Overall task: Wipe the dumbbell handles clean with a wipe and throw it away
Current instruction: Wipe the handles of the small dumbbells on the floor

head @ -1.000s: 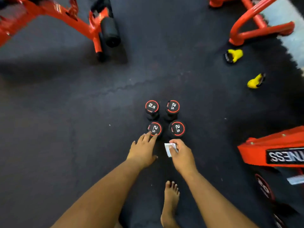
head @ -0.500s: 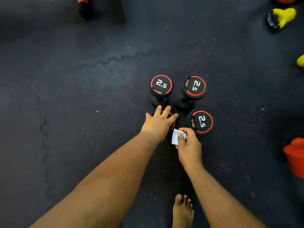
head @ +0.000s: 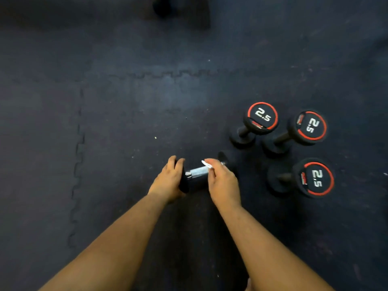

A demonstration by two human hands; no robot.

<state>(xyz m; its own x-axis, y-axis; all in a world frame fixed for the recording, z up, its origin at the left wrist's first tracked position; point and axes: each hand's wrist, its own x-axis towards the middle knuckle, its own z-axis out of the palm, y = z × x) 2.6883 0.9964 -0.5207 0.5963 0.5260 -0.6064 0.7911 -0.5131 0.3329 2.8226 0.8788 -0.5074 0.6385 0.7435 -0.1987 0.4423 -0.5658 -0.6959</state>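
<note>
While hands grip it, dumbbell [head: 196,173] shows only its handle [head: 198,172].

— What's under me?
— A dark rubber mat floor [head: 130,114], made of interlocking tiles. One toothed seam [head: 76,164] runs down well left of my left hand; another crosses far beyond both hands.
— And the light?
— Dim, with a paler patch ahead and deep shadow at the far edge.

Single head-worn view, looking steeply down and forward at the dark floor mat [head: 117,114]. Close enough for both forearms to fill the bottom edge, from 5 and 7 o'clock toward centre. Wide-angle, with upright dumbbells [head: 262,117] off at 3 o'clock.
</note>
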